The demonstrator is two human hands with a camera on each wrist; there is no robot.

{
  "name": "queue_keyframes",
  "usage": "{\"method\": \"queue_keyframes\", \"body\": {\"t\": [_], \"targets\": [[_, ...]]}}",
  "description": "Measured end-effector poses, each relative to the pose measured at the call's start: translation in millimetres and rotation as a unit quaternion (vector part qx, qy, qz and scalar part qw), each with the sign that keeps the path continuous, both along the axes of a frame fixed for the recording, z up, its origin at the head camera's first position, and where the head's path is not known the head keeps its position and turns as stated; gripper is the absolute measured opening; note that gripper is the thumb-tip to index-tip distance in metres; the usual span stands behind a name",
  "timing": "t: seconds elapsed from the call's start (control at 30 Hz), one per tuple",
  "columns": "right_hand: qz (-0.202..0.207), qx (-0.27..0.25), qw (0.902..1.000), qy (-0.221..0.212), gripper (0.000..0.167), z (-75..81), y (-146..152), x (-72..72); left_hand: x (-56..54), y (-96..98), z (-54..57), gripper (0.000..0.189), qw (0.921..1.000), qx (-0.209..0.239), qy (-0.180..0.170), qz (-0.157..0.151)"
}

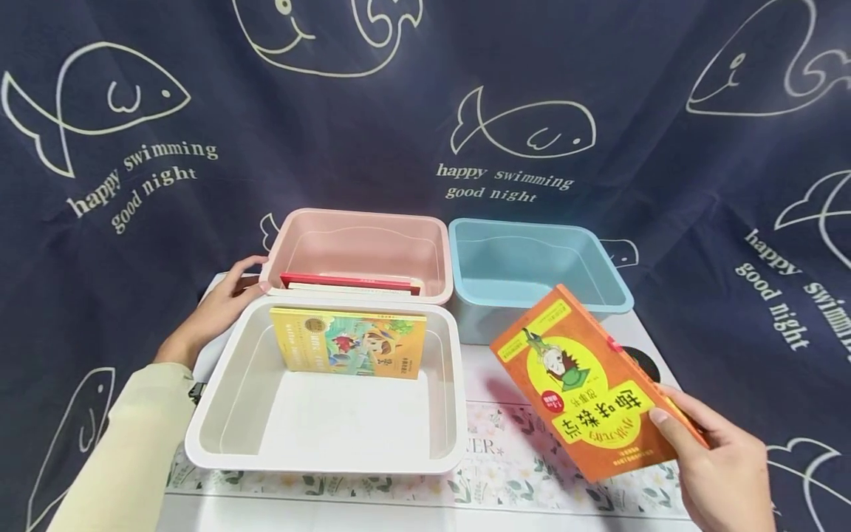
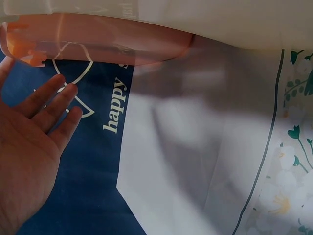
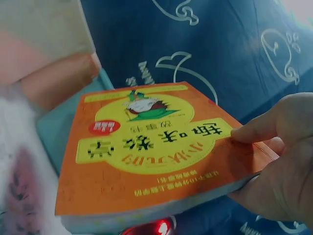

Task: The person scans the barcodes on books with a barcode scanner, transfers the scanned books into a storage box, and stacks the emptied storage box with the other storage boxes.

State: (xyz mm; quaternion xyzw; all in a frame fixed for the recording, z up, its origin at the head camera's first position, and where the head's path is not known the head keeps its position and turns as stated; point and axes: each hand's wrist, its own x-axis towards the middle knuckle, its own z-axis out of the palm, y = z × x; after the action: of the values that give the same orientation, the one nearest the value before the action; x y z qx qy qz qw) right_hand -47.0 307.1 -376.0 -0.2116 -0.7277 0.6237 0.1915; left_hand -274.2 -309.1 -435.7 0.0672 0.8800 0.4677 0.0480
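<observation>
Sleeve, pale cream cloth, at far left; from its cuff extends the left hand. Fingers loosely extended and apart in the left wrist view, nothing picked up; fingertips lie at the left front corner of the pink rectangular plastic bin. Contact with that rim seems likely, though the wrist view is too dim to confirm it.

Inside the pink bin, along its front wall: thin red book and, just in front, a white-edged book. Nearer the person, the white rectangular plastic bin; a yellow-orange illustrated book stands in it against the back wall, cover facing forward.

Right of the pink bin, just beside it, the blue rectangular plastic bin. In front of its right portion, an orange paperback book with yellow panels is held tilted above the white worktop with a floral strip, printed characters upside down to the wearer.

Right hand at far right: pinches that book by its edge near a corner, thumb on the cover, other fingers underneath. Dark round object partly hidden behind the book. Backdrop: navy fabric with white fish outlines.
</observation>
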Motion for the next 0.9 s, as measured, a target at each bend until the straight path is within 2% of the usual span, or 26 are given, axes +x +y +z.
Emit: {"method": "queue_keyframes", "body": {"t": [0.1, 0.2, 0.33, 0.43, 0.53, 0.73, 0.9], "targets": [[-0.046, -0.003, 0.9979, -0.046, 0.042, -10.7, -0.1, 2.3, 0.0, -0.8, 1.1, 0.068, 1.0, 0.003, -0.003, -0.001], [-0.081, -0.008, 0.9906, -0.11, 0.048, -19.6, -1.6, 5.2, -0.6, -1.1, 1.7, 0.067, 1.0, 0.002, -0.003, -0.003], [-0.096, -0.018, 0.9839, -0.15, 0.052, -33.6, -3.3, 10.9, -0.2, -1.9, 1.5, 0.067, 1.0, -0.002, -0.001, -0.005], [-0.1, 0.019, 0.9792, -0.176, 0.052, -43.2, -5.7, 15.8, -0.2, -2.4, 0.7, 0.067, 1.0, -0.006, -0.002, -0.004], [-0.101, 0.067, 0.9703, -0.21, 0.054, -52.1, -9.5, 18.2, -1.2, -3.2, -0.4, 0.067, 0.9999, -0.01, -0.008, -0.001], [-0.092, 0.099, 0.9649, -0.225, 0.054, -63.5, -16.5, 18.8, -2.5, -3.8, -2.0, 0.067, 0.9999, -0.013, -0.008, 0.001], [-0.091, 0.116, 0.9621, -0.229, 0.051, -62.4, -18.2, 16.6, -1.5, -4.2, -2.0, 0.067, 0.9999, -0.009, -0.01, 0.0]]}}
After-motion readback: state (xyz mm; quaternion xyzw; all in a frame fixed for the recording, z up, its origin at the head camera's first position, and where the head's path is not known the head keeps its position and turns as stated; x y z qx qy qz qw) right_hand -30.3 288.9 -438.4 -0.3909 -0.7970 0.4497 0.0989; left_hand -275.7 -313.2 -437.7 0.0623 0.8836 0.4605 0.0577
